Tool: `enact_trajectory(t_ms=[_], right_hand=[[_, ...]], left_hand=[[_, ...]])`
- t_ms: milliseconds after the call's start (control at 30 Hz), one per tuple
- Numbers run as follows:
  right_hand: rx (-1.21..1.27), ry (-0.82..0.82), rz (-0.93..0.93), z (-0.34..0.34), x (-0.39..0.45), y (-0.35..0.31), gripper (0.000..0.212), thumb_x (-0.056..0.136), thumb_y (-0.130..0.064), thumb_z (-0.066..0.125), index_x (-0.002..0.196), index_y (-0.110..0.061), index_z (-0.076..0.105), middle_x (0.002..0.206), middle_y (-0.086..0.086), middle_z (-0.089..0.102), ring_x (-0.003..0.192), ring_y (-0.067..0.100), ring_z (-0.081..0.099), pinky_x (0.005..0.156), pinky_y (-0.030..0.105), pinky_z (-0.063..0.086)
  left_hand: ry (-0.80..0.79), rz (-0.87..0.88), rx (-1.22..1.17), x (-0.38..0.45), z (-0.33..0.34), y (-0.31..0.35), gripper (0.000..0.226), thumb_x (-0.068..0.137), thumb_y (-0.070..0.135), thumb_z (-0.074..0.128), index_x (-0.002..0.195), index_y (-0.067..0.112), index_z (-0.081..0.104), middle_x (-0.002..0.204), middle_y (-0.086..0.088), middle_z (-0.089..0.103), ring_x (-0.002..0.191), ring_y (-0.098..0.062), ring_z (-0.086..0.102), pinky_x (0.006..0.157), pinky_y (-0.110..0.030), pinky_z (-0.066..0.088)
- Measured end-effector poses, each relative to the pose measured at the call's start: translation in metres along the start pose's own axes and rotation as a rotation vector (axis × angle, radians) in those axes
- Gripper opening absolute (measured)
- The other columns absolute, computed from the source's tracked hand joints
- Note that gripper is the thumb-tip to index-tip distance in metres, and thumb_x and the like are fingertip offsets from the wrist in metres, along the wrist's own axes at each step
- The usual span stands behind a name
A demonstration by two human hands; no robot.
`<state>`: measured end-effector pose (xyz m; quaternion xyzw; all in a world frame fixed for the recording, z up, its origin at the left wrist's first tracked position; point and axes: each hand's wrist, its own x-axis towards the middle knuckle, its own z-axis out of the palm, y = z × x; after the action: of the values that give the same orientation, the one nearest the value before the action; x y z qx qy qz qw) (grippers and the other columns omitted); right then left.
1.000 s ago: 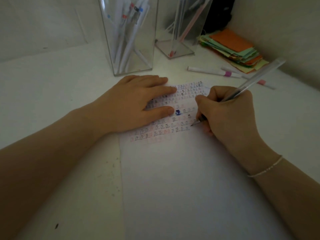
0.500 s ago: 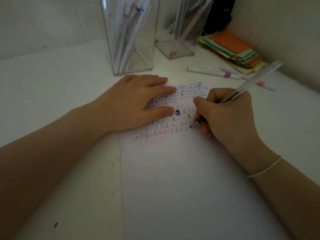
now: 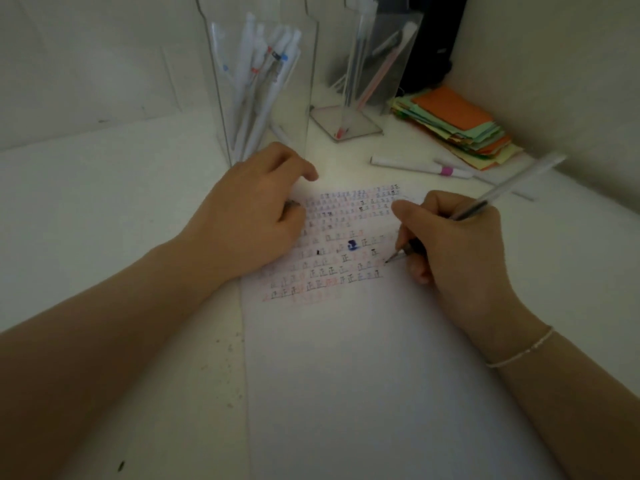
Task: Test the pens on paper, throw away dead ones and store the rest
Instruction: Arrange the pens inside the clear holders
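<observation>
A white sheet of paper lies on the desk, its top part covered with rows of small test marks in several ink colours. My right hand grips a clear-barrelled pen, the tip touching the paper at the right end of a marked row. My left hand rests at the paper's upper left edge with its fingers curled in, holding nothing. A clear holder with several white pens stands just beyond my left hand. A second clear holder holds a few pens.
Two white pens with a pink band lie on the desk right of the holders. A stack of coloured paper notes sits in the back right corner by the wall. A dark object stands behind the second holder.
My left hand has lifted its flat fingers off the marks and curled them, sliding toward the paper's left edge. My right hand stays in place with the pen tip on the paper.
</observation>
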<state>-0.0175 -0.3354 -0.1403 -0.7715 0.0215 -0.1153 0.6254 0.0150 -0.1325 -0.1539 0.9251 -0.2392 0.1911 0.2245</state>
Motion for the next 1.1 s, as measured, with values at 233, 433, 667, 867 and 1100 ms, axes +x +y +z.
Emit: enact_trajectory(t_ms=[233, 433, 667, 867, 1100], right_hand=[[0.354, -0.072, 0.052, -0.005, 0.004, -0.002, 0.013, 0.077, -0.015, 0.067, 0.065, -0.011, 0.071, 0.067, 0.003, 0.069, 0.063, 0.016, 0.065, 0.064, 0.025, 0.057], [0.624, 0.003, 0.185, -0.012, 0.007, -0.002, 0.017, 0.091, -0.01, 0.053, 0.075, -0.009, 0.059, 0.066, 0.004, 0.059, 0.058, 0.013, 0.063, 0.066, 0.024, 0.052], [0.574, -0.041, 0.14, -0.007, 0.006, -0.004, 0.027, 0.091, -0.016, 0.052, 0.067, -0.004, 0.051, 0.051, 0.008, 0.058, 0.053, 0.023, 0.061, 0.06, 0.027, 0.056], [0.438, -0.089, 0.098, -0.006, 0.006, -0.001, 0.024, 0.089, -0.016, 0.054, 0.068, -0.005, 0.053, 0.056, 0.005, 0.062, 0.055, 0.021, 0.062, 0.068, 0.03, 0.055], [0.215, -0.123, 0.052, -0.005, 0.002, -0.002, 0.024, 0.071, -0.037, 0.066, 0.059, -0.017, 0.061, 0.056, 0.008, 0.062, 0.054, 0.019, 0.056, 0.063, 0.032, 0.048]], left_hand=[[0.04, -0.085, 0.024, 0.0, 0.003, -0.003, 0.014, 0.084, 0.007, 0.056, 0.096, 0.007, 0.062, 0.1, -0.006, 0.054, 0.084, -0.021, 0.055, 0.074, -0.029, 0.044], [0.051, 0.002, -0.094, 0.006, -0.005, 0.009, 0.012, 0.084, 0.021, 0.065, 0.096, 0.023, 0.066, 0.09, 0.008, 0.066, 0.08, -0.013, 0.061, 0.084, -0.032, 0.045], [0.045, 0.0, -0.232, 0.006, -0.004, 0.017, 0.017, 0.076, 0.021, 0.076, 0.088, 0.029, 0.068, 0.083, 0.017, 0.068, 0.074, -0.006, 0.058, 0.094, -0.021, 0.031], [0.073, 0.049, -0.237, 0.006, -0.003, 0.018, 0.019, 0.075, 0.02, 0.076, 0.091, 0.027, 0.069, 0.085, 0.024, 0.062, 0.083, 0.001, 0.053, 0.097, -0.028, 0.033], [0.031, 0.153, -0.266, 0.006, -0.001, 0.02, 0.017, 0.08, 0.032, 0.065, 0.095, 0.025, 0.067, 0.091, 0.016, 0.067, 0.083, 0.002, 0.055, 0.094, -0.018, 0.034]])
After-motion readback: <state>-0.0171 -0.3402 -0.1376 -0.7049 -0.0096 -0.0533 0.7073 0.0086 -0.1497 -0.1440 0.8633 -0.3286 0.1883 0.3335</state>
